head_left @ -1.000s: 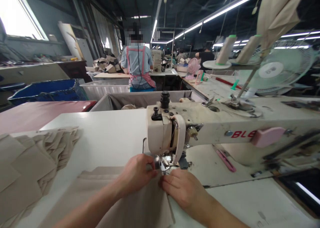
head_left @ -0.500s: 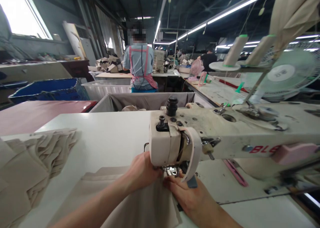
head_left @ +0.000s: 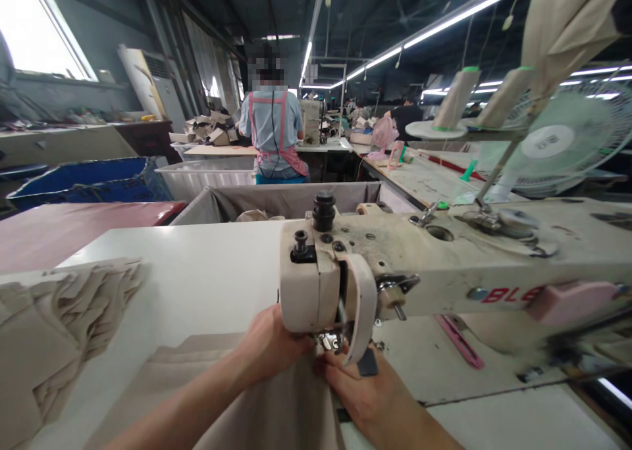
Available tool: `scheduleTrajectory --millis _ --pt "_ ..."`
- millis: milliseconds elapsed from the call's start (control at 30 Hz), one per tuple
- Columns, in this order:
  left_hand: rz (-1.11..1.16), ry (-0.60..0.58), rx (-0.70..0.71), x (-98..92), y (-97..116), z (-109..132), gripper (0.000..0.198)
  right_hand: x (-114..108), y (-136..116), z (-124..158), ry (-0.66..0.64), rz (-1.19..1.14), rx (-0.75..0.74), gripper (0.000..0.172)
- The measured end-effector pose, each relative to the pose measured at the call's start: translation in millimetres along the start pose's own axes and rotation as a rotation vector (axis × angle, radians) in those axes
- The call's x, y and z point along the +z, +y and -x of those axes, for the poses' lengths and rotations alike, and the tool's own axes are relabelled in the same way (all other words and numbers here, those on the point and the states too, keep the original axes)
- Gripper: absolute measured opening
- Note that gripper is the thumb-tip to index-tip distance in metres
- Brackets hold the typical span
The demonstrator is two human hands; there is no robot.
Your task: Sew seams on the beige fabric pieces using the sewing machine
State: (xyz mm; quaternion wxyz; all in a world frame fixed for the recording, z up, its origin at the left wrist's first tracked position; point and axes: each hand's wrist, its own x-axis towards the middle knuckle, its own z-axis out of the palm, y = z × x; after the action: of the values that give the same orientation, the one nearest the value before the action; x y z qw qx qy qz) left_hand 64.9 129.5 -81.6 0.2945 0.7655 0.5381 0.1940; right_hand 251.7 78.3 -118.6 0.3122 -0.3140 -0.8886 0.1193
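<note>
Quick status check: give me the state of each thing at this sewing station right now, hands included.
Left hand: pressing on the beige fabric, beside the presser foot.
Right hand: flat on the fabric, in front of the foot.
Beige fabric: spread flat, edge under the machine head.
Sewing machine: head over the fabric; needle hidden.
Cut pieces: stacked loosely, untouched.
Thread cones: upright on their stand.
Fan: blades blurred, cannot tell if running.

Sewing machine head [head_left: 316, 292] hides both hands' fingertips and the needle; beige fabric [head_left: 257, 410] runs off the bottom edge.
</note>
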Motion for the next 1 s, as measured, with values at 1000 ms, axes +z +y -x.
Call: scheduleTrajectory --millis 1000 --pt "0.292 0.055 0.265 22.9 -1 93 0.012 4 -62 23 0.116 -1.438 1.082 0.06"
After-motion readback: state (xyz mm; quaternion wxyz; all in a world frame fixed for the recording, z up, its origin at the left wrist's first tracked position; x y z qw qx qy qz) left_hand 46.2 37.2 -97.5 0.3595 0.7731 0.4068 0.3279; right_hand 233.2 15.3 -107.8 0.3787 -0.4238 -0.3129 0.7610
